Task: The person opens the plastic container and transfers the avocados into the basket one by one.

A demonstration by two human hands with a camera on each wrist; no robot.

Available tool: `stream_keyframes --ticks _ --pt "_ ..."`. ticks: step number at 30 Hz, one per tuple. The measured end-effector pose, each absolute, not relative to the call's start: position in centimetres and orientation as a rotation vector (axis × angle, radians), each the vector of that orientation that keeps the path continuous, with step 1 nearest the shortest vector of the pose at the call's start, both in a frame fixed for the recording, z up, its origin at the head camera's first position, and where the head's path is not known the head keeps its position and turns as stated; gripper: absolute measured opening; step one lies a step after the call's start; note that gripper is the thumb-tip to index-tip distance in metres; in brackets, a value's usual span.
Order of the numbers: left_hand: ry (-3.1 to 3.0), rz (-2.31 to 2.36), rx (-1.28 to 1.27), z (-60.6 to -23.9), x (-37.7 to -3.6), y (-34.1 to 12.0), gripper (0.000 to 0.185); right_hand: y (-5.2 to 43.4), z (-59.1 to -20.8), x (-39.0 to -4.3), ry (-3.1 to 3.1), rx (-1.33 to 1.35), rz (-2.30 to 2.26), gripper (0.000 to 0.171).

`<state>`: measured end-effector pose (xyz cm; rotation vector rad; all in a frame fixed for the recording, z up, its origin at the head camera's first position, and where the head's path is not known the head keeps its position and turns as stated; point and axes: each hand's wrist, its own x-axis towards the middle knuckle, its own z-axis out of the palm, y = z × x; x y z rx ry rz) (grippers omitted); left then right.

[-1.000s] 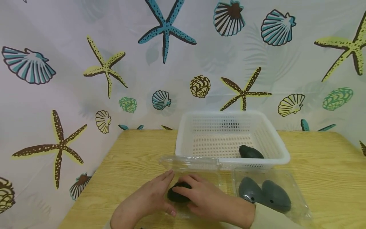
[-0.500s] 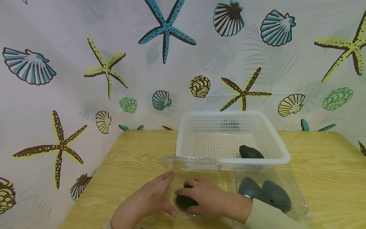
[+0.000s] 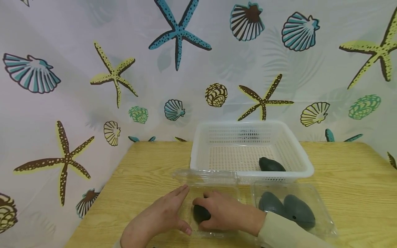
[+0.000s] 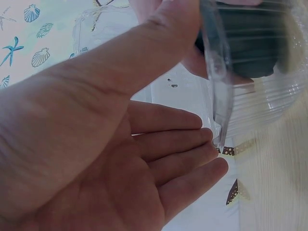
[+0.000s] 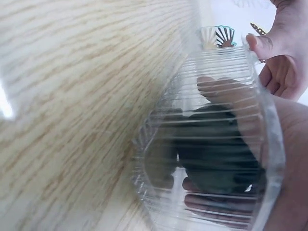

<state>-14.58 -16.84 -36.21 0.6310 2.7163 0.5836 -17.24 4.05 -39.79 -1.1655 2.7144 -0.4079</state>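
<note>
A dark green avocado (image 3: 201,213) sits low in a clear plastic box (image 3: 214,235) with its lid standing raised at the back. My right hand (image 3: 225,212) reaches into this box and grips the avocado, thumb on the near side and fingers over the far side. Through the ribbed wall in the right wrist view, the dark avocado (image 5: 216,149) shows between thumb and fingers. At the box's left side is my left hand (image 3: 164,214), fingers straight and thumb spread near the rim. In the left wrist view its palm is bare.
A white perforated basket (image 3: 197,148) stands behind, holding one avocado (image 3: 272,164) in its near right corner. To the right lies a second clear box (image 3: 324,213) with two avocados under its plastic. My right sleeve (image 3: 288,231) hides that box's front left part.
My right hand has shifted the avocado rightward and slightly toward me inside the open box. The left hand has kept its place at the box's left side.
</note>
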Motion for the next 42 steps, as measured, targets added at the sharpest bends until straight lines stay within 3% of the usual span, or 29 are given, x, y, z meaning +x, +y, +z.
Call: stream_keyframes --ticks 18,42 --pt "2.707 0.568 0.622 -36.4 -14.7 -16.8 0.115 4.8 -40.5 -17.3 2.781 -1.286 -0.451 0.045" --pt "2.695 0.562 0.598 -36.2 -14.7 -16.7 0.115 6.7 -39.2 -16.8 2.842 -1.33 -0.542 0.047"
